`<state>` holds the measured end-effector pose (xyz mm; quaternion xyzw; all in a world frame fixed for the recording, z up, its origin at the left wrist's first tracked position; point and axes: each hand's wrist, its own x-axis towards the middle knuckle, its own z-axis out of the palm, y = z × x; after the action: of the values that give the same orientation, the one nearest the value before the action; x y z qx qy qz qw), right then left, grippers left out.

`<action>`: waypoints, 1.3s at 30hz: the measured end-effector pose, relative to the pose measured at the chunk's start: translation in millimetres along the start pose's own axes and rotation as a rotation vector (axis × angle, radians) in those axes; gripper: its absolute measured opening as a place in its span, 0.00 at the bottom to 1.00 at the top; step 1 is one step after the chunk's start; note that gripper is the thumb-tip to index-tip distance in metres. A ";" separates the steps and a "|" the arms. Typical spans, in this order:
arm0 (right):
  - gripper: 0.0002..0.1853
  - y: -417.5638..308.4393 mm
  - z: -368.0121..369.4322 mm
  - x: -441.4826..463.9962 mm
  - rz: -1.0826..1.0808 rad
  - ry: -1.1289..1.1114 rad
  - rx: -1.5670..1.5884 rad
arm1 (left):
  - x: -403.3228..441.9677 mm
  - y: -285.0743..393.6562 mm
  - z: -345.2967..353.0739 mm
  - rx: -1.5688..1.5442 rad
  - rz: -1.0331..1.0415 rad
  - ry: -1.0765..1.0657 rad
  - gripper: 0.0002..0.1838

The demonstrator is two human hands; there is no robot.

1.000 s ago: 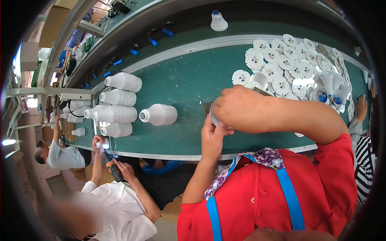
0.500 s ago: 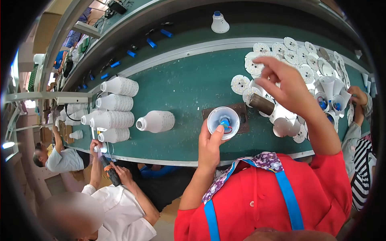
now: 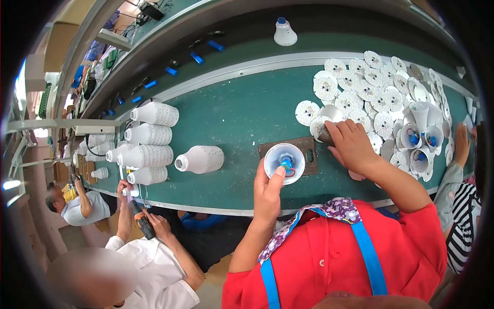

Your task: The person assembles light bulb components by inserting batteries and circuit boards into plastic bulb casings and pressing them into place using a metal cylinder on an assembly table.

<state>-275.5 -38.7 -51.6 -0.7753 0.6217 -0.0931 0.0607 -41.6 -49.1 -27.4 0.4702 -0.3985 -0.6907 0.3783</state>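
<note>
Cup in our left hand, wide end up near the brown block, thumb in by the blue bit, probably keeping it steady. Our right hand's closed round a dark cylinder beside loose discs, kept handy we reckon.

Factory workshop: green bench, LED discs, lamp housings
</note>
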 end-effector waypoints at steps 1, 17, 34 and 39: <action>0.31 1.5 2.4 -1.5 -0.004 0.031 0.030 | -0.5 0.6 0.0 -0.001 0.001 -0.001 0.25; 0.34 -77.7 -88.1 26.2 -0.347 0.182 0.344 | -4.6 2.4 6.8 -0.121 0.096 0.030 0.14; 0.31 -87.0 -99.3 31.9 -0.438 0.262 0.288 | -6.7 -7.8 0.7 0.062 0.321 -0.074 0.34; 0.29 -90.8 -109.1 35.2 -0.398 0.163 0.303 | 4.1 -23.3 -9.0 0.369 0.400 -0.005 0.28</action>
<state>-205.6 -50.7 76.3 -0.8544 0.4388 -0.2572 0.1064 -37.6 -45.3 -52.1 0.4414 -0.6035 -0.5189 0.4143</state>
